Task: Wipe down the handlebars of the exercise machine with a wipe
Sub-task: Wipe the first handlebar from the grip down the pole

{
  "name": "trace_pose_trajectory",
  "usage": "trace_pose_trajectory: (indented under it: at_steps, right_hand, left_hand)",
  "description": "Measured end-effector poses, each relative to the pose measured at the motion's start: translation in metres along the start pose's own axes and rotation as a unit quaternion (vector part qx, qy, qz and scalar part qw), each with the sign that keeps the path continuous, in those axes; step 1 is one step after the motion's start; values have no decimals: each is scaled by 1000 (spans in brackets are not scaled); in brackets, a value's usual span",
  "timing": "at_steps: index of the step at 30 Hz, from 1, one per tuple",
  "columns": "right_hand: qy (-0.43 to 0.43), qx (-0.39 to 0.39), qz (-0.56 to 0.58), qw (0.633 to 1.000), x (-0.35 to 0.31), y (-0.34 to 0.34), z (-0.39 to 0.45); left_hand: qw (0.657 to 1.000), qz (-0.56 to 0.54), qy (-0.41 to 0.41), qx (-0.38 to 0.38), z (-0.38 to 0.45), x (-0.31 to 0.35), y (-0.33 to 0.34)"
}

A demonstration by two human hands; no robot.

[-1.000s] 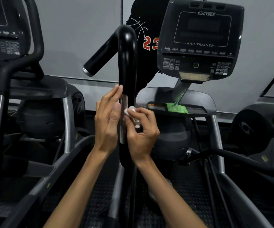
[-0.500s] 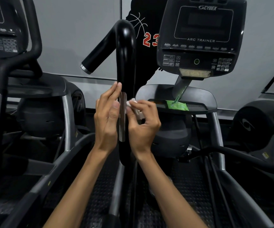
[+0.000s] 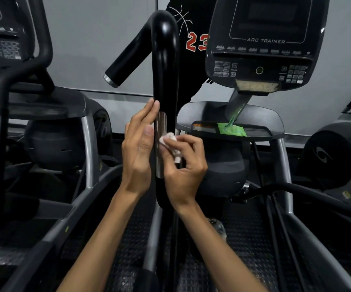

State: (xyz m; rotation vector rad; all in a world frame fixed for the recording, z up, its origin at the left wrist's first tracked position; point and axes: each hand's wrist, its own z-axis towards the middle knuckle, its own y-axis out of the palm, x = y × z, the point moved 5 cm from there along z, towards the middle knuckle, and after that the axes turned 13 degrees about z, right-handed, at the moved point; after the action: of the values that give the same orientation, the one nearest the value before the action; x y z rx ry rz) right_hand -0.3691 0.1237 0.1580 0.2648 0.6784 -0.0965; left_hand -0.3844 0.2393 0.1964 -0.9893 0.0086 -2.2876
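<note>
The exercise machine (image 3: 267, 49) fills the view, its console marked ARC TRAINER standing up and to the right of the black handlebar (image 3: 164, 66); the handlebar rises upright at the centre and curves over at the top, its end pointing down to the left; a second machine (image 3: 12, 85) stands well to the left of the handlebar; a green packet (image 3: 231, 130) lies on the console tray, to the right of the handlebar; a metal strip (image 3: 161, 131) runs down the handlebar's front; the left hand (image 3: 137, 148) lies flat along the handlebar's left side, fingers straight and loose, touching it but clasping nothing; the right hand (image 3: 183, 163) sits just right of the strip, its grip curled tight, thumb and fingers pinching a small crumpled white wipe (image 3: 167, 138); the wipe presses against the handlebar at the strip's right edge, between the two hands
</note>
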Motion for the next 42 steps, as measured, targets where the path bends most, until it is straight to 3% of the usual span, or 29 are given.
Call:
trace_pose_trajectory:
  at_steps: [4,10,16,20,25,31,37,42]
  right_hand:
    - [53,55,28,997,13,-8,10]
    - [3,6,13,1000,-1,2,0]
    - [39,51,44,997,6,-4,9]
    - [2,0,22,1000,-1,2,-3]
    - [67,47,51,995,12,-6,11]
    - [8,-4,16,1000,4,-4,3]
    - [27,36,42,998,6,-3,17]
    - [-17,4,12,1000,4,-5,-3]
  left_hand:
    - [1000,2,2,0,0,-1,-1]
    - [999,26,10,-18,1,-1,1]
    - [999,27,25,-27,-1,-3,-3]
    - [999,34,17,-28,-2,0,-1]
    - [999,40,4,-24,-3,-2,1]
    - [997,71,8,19,-1,-4,1]
    - [996,77,9,37,1,-5,2]
    - [996,79,7,46,1,-4,1]
